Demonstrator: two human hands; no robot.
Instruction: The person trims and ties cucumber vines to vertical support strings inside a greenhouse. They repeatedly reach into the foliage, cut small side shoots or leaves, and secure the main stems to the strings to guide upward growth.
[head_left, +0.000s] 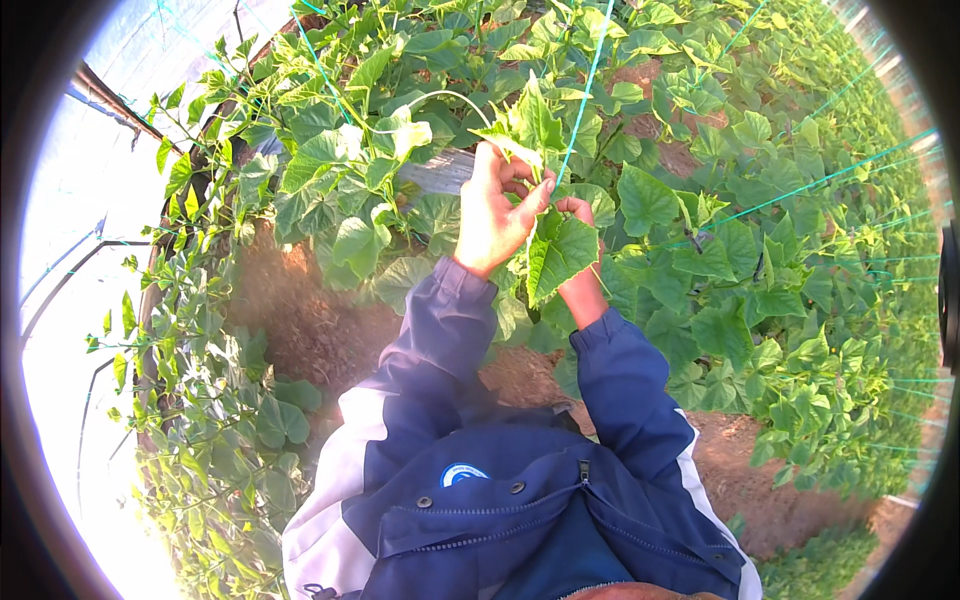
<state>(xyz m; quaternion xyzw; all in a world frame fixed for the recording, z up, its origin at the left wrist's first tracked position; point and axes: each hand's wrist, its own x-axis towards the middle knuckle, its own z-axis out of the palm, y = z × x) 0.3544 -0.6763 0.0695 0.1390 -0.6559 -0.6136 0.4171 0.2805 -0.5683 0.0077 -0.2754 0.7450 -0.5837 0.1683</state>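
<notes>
My left hand (499, 206) is raised in front of me, its thumb and fingers pinched at the leafy top of a climbing plant, which looks like cucumber. Bright young leaves (536, 120) stand above its fingertips. Close by on the right, my right hand (581, 255) reaches up behind a broad toothed leaf (562, 251), which hides its palm and most of its fingers. A green twine (587, 90) runs down from above and ends from sight between the two hands. Whether the right hand grips the stem or the twine cannot be seen.
Dense vines (720, 255) spread ahead and to the right, with more green strings (825, 178) slanting among them. Brown soil (307, 322) shows between the rows. On the left, plants (217, 420) grow beside bright plastic sheeting (67, 180) and a dark bent frame rod (64, 281).
</notes>
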